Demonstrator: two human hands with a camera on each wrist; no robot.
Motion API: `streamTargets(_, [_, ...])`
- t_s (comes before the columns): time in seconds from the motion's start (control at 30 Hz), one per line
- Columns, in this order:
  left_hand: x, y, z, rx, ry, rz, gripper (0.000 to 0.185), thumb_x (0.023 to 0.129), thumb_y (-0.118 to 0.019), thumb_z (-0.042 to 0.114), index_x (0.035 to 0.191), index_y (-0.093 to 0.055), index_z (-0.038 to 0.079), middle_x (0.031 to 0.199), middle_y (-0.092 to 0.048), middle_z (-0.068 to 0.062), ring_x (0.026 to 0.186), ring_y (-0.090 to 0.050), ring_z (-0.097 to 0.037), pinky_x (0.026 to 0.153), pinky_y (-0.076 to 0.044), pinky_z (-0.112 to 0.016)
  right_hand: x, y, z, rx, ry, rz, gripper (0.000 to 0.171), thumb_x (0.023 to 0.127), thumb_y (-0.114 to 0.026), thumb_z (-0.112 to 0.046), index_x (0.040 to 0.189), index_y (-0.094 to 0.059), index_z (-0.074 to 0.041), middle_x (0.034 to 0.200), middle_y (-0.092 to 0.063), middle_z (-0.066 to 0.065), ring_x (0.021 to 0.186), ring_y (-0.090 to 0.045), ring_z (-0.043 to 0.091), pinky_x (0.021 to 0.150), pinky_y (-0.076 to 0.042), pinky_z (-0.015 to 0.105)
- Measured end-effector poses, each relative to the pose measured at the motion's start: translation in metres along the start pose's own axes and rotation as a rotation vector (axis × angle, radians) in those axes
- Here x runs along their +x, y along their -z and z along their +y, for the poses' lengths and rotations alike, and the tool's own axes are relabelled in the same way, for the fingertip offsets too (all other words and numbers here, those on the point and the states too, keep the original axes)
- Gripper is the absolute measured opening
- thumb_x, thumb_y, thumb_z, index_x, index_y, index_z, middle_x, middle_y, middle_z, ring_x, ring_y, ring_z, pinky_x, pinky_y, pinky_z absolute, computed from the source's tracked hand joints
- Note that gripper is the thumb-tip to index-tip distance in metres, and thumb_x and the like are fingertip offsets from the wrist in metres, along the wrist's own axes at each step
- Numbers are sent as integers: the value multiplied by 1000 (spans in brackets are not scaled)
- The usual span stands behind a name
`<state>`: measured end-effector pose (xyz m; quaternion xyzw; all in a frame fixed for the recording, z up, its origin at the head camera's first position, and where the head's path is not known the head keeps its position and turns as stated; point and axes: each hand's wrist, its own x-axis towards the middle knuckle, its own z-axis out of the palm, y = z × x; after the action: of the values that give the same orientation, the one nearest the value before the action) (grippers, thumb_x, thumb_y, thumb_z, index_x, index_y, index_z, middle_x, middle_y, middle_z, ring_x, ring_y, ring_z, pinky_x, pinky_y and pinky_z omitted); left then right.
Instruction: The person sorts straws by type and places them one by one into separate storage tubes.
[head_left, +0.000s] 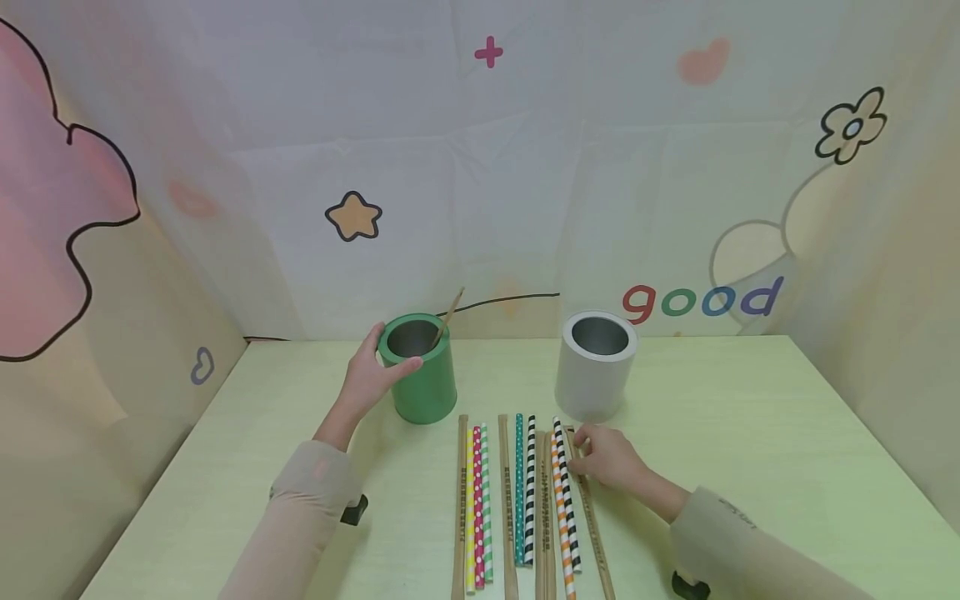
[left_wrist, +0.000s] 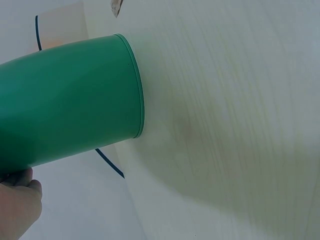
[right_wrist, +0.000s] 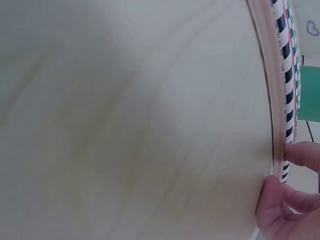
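Your left hand (head_left: 372,377) wraps around the green can (head_left: 417,368) near its rim, thumb on the front and fingers behind, so the can stays upright and steady in the middle left of the head view. Your right hand (head_left: 609,457) lies lower right of centre with curled fingertips pinching the top end of the outermost wooden stick (head_left: 589,508); in the right wrist view the thumb and a finger (right_wrist: 303,152) close on this stick (right_wrist: 268,75) at the right edge of the frame, beside the black-and-white striped straw (right_wrist: 287,70).

The straws and sticks (head_left: 517,504) lie side by side in a row at the bottom centre, parallel and pointing away from you, so each one is easy to take by its far end. The row is just in front of both cans.

The green can already holds one wooden stick (head_left: 448,317), leaning against its rim toward the upper right. The grey can (head_left: 596,364) stands right of centre, apart from the green one, and as far as I can see nothing is inside it. The pale green table (head_left: 750,433) carries everything.
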<state>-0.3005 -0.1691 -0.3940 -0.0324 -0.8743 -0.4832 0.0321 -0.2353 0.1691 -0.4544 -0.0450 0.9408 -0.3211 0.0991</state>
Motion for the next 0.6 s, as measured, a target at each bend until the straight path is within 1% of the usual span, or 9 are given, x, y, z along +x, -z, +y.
streamTargets(0.17, [0, 1, 0, 6, 6, -2, 100, 70, -65, 54, 143, -11, 13, 148, -15, -7, 136, -14, -27, 105, -21, -52, -2, 1, -2, -35, 7, 15, 28, 70, -69, -11, 93, -57, -1, 66, -52, 3, 56, -45, 13, 48, -37, 23])
streamTargets(0.37, [0, 1, 1, 6, 6, -4, 99, 70, -65, 54, 143, -10, 13, 148, -15, -7, 136, -13, -27, 106, -21, -51, -3, 5, -3, -7, -32, -19, 30, 70, -64, -3, 99, -57, 1, 54, -51, 4, 42, -45, 11, 40, -38, 21])
streamTargets(0.5, [0, 1, 1, 4, 7, -6, 99, 70, -65, 53, 143, -10, 13, 148, -15, -6, 136, -14, -26, 106, -21, -51, -5, 7, -4, 7, -46, -33, 30, 69, -60, 0, 99, -56, 2, 50, -50, 4, 39, -45, 11, 38, -39, 20])
streamTargets(0.6, [0, 1, 1, 0, 8, -7, 99, 70, -65, 54, 143, -10, 14, 148, -15, -6, 136, -14, -26, 106, -21, -51, -4, 9, -3, 17, -49, -36, 29, 69, -60, 0, 98, -56, 2, 50, -51, 4, 39, -46, 11, 38, -40, 21])
